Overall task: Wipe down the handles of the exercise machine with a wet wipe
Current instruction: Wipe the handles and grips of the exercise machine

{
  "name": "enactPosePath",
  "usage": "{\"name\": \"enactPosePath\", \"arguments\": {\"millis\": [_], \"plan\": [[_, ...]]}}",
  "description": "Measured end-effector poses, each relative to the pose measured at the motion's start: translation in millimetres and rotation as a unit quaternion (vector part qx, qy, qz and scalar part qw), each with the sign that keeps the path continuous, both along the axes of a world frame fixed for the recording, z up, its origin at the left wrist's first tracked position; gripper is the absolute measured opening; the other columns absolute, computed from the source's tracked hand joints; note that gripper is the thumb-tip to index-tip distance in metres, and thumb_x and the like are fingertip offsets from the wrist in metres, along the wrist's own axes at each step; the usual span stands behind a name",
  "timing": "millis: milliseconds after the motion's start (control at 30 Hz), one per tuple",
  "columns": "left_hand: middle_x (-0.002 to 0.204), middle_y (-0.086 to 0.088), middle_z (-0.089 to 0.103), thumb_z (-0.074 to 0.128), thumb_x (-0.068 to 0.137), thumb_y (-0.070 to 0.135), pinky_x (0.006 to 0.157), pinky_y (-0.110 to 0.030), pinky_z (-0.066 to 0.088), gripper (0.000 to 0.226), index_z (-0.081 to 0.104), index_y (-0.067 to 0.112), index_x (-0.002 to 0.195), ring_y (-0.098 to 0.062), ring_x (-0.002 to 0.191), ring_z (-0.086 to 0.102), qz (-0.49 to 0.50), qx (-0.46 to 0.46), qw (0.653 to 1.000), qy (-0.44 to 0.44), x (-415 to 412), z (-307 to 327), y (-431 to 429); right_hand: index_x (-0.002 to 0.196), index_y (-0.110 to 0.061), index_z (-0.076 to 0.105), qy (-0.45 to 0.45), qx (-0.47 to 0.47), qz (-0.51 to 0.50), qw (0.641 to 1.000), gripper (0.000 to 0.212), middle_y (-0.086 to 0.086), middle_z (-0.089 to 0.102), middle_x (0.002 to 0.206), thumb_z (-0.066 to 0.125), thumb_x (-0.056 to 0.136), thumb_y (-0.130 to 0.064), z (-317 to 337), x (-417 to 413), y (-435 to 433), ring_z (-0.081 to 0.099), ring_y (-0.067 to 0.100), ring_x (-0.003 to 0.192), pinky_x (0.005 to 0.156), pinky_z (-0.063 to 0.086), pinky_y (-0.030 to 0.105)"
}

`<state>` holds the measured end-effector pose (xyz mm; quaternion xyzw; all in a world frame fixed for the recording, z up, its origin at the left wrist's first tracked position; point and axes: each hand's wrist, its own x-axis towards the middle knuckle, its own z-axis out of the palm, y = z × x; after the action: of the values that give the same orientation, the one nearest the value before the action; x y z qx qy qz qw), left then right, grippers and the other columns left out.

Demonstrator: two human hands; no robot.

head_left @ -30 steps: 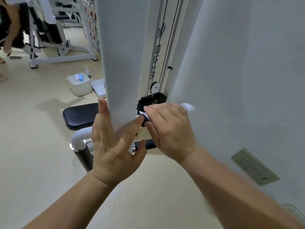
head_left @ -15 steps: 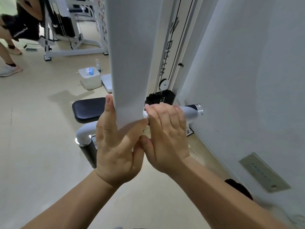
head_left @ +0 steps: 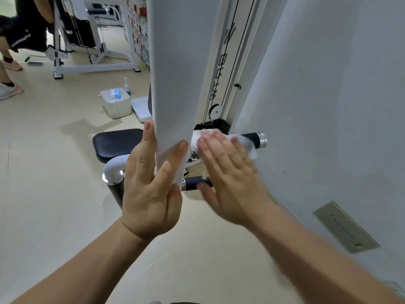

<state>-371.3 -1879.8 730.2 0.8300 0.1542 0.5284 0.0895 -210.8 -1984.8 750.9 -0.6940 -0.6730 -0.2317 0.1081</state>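
Observation:
A white machine arm [head_left: 175,84] hangs down the middle of the view. My left hand [head_left: 151,187] grips its lower end, fingers on both sides. A black handle with a chrome end cap [head_left: 255,139] sticks out to the right behind the arm. My right hand [head_left: 228,172] lies flat over that handle with fingers spread, pressing a white wet wipe [head_left: 243,141] against it. A second black handle [head_left: 192,183] shows lower down, under my right palm. A third black grip on a white elbow tube [head_left: 114,172] is at the left.
A black padded seat [head_left: 116,143] lies left of the arm. A white wipe box [head_left: 116,102] and a small bottle [head_left: 126,85] stand on the beige floor. The white wall [head_left: 328,106] is close on the right. Another person and a machine [head_left: 72,40] are far left.
My right hand has opened from a curled grip to a flat spread hand and slid the wipe rightward along the upper handle. My left hand keeps hold of the white arm.

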Motion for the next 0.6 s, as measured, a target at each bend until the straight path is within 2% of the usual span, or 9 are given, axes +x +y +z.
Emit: {"name": "enactPosePath", "arguments": {"millis": [67,200,300,433,500,600], "plan": [[0.155,-0.032,0.019,0.046,0.079,0.007,0.115,-0.04,0.027,0.062,0.046,0.007,0.141,-0.019,0.152,0.015,0.0,-0.002,1.0,0.001,0,0,2,0.157,-0.002,0.028,-0.015,-0.001,-0.039,0.999,0.072,0.015,0.031,0.164,0.037,0.1,-0.045,9,29,-9,0.023,0.031,0.154,0.127,0.011,0.049],[0.157,-0.032,0.018,0.049,0.075,0.008,0.114,-0.036,0.025,0.067,0.045,0.01,0.142,-0.015,0.151,0.014,0.014,-0.013,1.0,0.005,3,2,-1,0.152,-0.001,0.035,0.077,0.061,-0.124,0.987,0.071,0.017,0.039,0.158,0.036,0.096,-0.044,8,16,-1,0.025,0.035,0.152,0.127,0.005,0.052],[0.153,-0.033,0.019,0.051,0.075,0.006,0.117,-0.035,0.022,0.066,0.047,0.009,0.141,-0.016,0.153,0.01,0.018,-0.01,1.0,-0.001,3,2,-4,0.156,-0.001,0.029,0.111,0.05,-0.065,0.99,0.075,0.017,0.031,0.162,0.038,0.095,-0.044,-4,-30,16,0.018,0.034,0.155,0.127,0.005,0.051],[0.154,-0.034,0.02,0.046,0.08,0.014,0.118,-0.036,0.023,0.062,0.045,0.005,0.141,-0.016,0.153,0.012,0.01,0.004,1.0,0.019,-2,1,1,0.157,-0.002,0.029,0.024,0.007,0.004,1.0,0.075,0.013,0.03,0.165,0.047,0.097,-0.044,0,-6,7,0.022,0.03,0.155,0.127,0.013,0.048],[0.154,-0.036,0.02,0.045,0.081,0.017,0.115,-0.037,0.027,0.063,0.044,0.005,0.142,-0.015,0.152,0.014,0.005,0.004,1.0,0.024,-4,1,5,0.157,-0.003,0.028,-0.001,0.015,-0.037,0.999,0.074,0.014,0.031,0.164,0.043,0.098,-0.044,6,24,-5,0.025,0.03,0.154,0.127,0.014,0.05],[0.154,-0.037,0.019,0.045,0.078,0.017,0.111,-0.039,0.032,0.066,0.042,0.007,0.144,-0.016,0.151,0.018,0.008,-0.008,1.0,0.019,-1,4,0,0.155,0.001,0.029,0.04,0.05,-0.134,0.989,0.074,0.018,0.034,0.161,0.036,0.096,-0.043,9,27,-7,0.024,0.034,0.153,0.127,0.005,0.05]]}}
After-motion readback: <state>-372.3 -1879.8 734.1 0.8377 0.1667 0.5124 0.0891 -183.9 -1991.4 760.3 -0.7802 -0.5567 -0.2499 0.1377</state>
